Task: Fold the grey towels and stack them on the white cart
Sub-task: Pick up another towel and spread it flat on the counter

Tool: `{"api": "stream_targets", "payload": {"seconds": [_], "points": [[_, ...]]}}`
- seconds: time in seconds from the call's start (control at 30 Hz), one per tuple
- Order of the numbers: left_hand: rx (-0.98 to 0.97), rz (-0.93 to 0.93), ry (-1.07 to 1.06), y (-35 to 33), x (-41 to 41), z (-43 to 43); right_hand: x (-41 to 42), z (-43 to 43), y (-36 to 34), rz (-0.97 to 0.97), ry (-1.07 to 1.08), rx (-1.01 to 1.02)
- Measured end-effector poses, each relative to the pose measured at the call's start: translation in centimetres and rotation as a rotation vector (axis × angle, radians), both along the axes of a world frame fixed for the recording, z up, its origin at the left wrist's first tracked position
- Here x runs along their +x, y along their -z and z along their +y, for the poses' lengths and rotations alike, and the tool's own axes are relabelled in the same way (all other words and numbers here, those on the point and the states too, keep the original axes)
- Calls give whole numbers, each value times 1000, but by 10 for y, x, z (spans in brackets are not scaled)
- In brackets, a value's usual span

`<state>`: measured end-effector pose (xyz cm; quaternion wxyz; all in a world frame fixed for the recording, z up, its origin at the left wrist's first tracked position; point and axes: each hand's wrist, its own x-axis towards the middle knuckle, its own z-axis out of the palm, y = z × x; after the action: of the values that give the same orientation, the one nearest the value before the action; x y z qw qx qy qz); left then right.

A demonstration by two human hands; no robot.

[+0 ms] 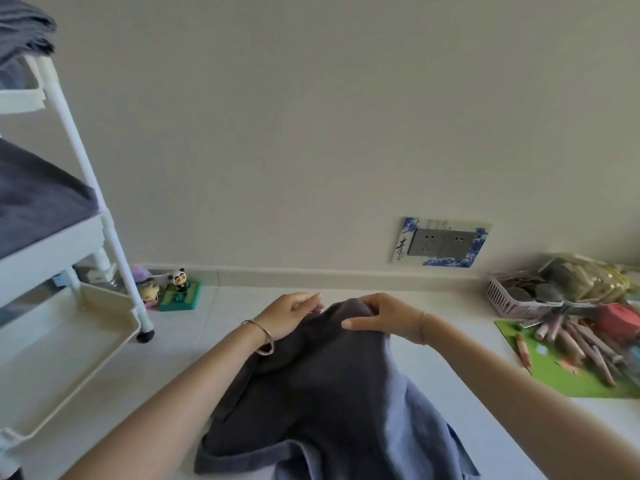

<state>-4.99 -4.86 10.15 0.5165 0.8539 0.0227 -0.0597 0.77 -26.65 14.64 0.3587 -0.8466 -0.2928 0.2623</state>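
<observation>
Both hands work a grey towel (311, 386) on the floor, right hand (381, 318) pinching its far edge, left hand (289, 315) loosely curled beside it; next, I'd guess, comes spreading it flat to fold.

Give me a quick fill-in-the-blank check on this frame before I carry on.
1. Both hands meet at the far edge of the dark grey ____ towel.
2. The tall white plastic cart stands on the person's ____ side.
3. The panda figurine stands on a ____ base.

Missing words: cloth; left; green
</observation>
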Motion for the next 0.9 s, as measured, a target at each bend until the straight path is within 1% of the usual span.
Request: {"api": "stream_targets", "payload": {"seconds": [0.07,0.17,0.27,0.33,0.47,0.53,0.6,0.67,0.73,0.8,0.83,0.9], "points": [[-127,18,95,-8,2,-21,0,5,0,16,-26,18],[-102,-12,183,-17,6,-37,1,5,-5,109,-51,64],[-143,-55,129,-13,11,-41,4,-2,-8,223,-71,110],[-184,-49,111,-14,12,-44,6,-7,-8,299,-80,131],[-163,-17,118,-14,10,-46,6,-16,-11,360,-34,188],[-138,-40,105,-14,7,-43,3,-21,-12,291,-39,76],[-144,-81,76,-15,6,-34,-1,-28,-9,184,-98,-145],[-156,-120,4,-21,5,-24,-4,-39,-5,166,-126,-329],[-157,-157,-95,-24,5,-8,-4,-54,-8,172,-115,-395],[-180,-151,-208,-22,2,10,-1,-71,-19,186,-74,-331],[-199,-125,-251,-20,1,19,0,-80,-28,210,-50,-261],[-215,-66,-300,-17,-1,33,3,-91,-48,319,-48,-71]]}}
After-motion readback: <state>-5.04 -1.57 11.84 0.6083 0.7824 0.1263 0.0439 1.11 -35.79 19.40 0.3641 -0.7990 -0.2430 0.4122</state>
